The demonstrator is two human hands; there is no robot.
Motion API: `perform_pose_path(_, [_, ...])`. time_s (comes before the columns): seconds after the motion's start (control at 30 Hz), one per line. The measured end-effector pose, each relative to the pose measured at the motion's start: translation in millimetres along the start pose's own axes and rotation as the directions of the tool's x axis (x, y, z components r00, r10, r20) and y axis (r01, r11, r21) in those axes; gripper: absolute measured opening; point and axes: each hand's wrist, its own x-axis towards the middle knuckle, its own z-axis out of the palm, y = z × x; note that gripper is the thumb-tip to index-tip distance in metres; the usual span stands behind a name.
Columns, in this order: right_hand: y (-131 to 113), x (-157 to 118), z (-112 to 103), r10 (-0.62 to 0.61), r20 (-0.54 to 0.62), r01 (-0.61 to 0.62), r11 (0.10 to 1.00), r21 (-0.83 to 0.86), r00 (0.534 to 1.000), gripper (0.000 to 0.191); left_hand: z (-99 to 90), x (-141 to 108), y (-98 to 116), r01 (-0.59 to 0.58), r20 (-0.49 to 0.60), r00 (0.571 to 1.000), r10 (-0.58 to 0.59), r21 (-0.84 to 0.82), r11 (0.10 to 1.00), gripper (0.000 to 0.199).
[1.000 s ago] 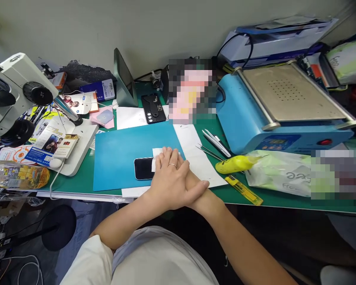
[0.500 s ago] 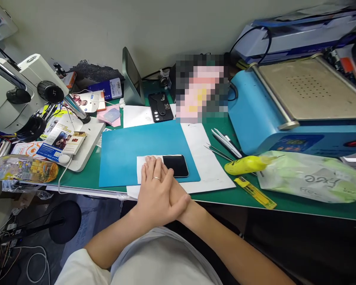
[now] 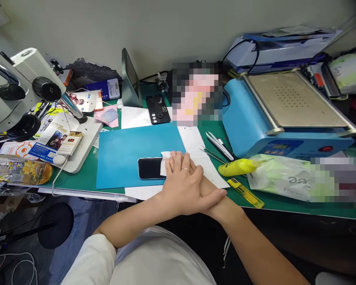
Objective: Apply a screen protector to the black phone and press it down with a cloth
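A smartphone (image 3: 150, 168) with a black screen lies on the blue mat (image 3: 123, 148). My right hand (image 3: 206, 186), mostly covered, presses a folded white wipe (image 3: 165, 164) down at the phone's right end. That end is hidden by the wipe and hands. My left hand (image 3: 184, 184), a ring on one finger, rests flat across the back of my right hand with its fingers slightly apart. Its thumb reaches over toward my right wrist.
Right of the mat lie tweezers (image 3: 215, 154), a yellow bottle (image 3: 235, 167), a yellow blade case (image 3: 245, 193) and a wipes pack (image 3: 279, 176). A blue heating plate machine (image 3: 255, 130) stands behind them. A microscope (image 3: 26, 91) fills the left, and a black phone case (image 3: 158, 109) lies at the back.
Both hands have slid right together with the wipe, from the phone's left end to its right end. The left part of the screen is now uncovered. The view has shifted slightly.
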Motion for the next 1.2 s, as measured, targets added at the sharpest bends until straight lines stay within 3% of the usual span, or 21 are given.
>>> perform_pose_path(0.1, [13.8,-0.9,-4.7,-0.009,0.112,0.009,1.0,0.003,0.994,0.05,-8.7,-3.6,-12.1,0.011,0.01,1.0,-0.011,-0.003,1.0,0.075])
perform_pose_path(0.2, [29.4,-14.5,-5.3,0.063,0.121,-0.061,0.998,-0.018,0.991,0.05,-18.2,-17.6,-26.4,0.072,-0.015,0.997,-0.071,0.024,0.997,0.074])
perform_pose_path(0.33, [42.0,-48.9,6.5,0.139,0.027,-0.14,0.989,0.047,0.99,0.041,-27.7,-45.7,-38.7,0.128,-0.062,0.991,-0.122,0.092,0.987,0.074])
perform_pose_path(0.43, [40.2,-69.1,14.8,0.203,-0.104,-0.197,0.978,0.066,0.974,0.037,-28.3,-61.9,-39.1,0.148,-0.081,0.987,-0.138,0.139,0.979,0.074])
perform_pose_path(0.5, [35.0,-73.2,14.5,0.225,-0.129,-0.222,0.974,0.034,0.966,0.038,-25.3,-67.2,-35.5,0.158,-0.095,0.985,-0.145,0.151,0.976,0.077])
perform_pose_path(0.6, [21.6,-61.0,4.8,0.261,-0.151,-0.255,0.965,0.061,0.953,0.049,-18.5,-68.0,-26.0,0.144,-0.1,0.986,-0.131,0.136,0.98,0.083])
perform_pose_path(0.73, [-8.6,-21.7,-13.5,0.47,-0.249,-0.371,0.857,0.358,0.847,0.045,-10.7,-58.4,-11.2,0.092,-0.022,0.996,-0.09,0.082,0.992,0.085])
perform_pose_path(0.8, [-23.6,-5.0,-20.2,0.506,-0.228,-0.373,0.814,0.445,0.832,0.045,-8.2,-49.5,-4.7,0.056,0.03,0.998,-0.059,0.072,0.996,0.083])
perform_pose_path(0.9, [-32.1,5.7,-23.0,0.419,-0.183,-0.303,0.841,0.449,0.889,0.056,-5.7,-34.2,2.9,0.007,0.091,0.996,-0.013,0.066,0.998,0.082])
perform_pose_path(1.03, [-15.2,-1.8,-12.7,0.192,-0.121,-0.15,0.944,0.293,0.974,0.075,-4.8,-17.3,5.2,-0.025,0.093,0.995,0.02,0.055,0.998,0.079])
perform_pose_path(1.13, [2.8,-11.8,-2.9,0.002,-0.038,0.001,0.997,0.081,0.999,0.07,-7.0,-12.7,-1.5,-0.029,0.062,0.998,0.026,0.041,0.999,0.076])
perform_pose_path(1.2, [12.3,-17.3,-0.2,-0.017,0.003,0.016,0.999,0.043,1.0,0.066,-9.5,-15.3,-8.6,-0.011,0.042,0.999,0.01,0.034,0.999,0.073])
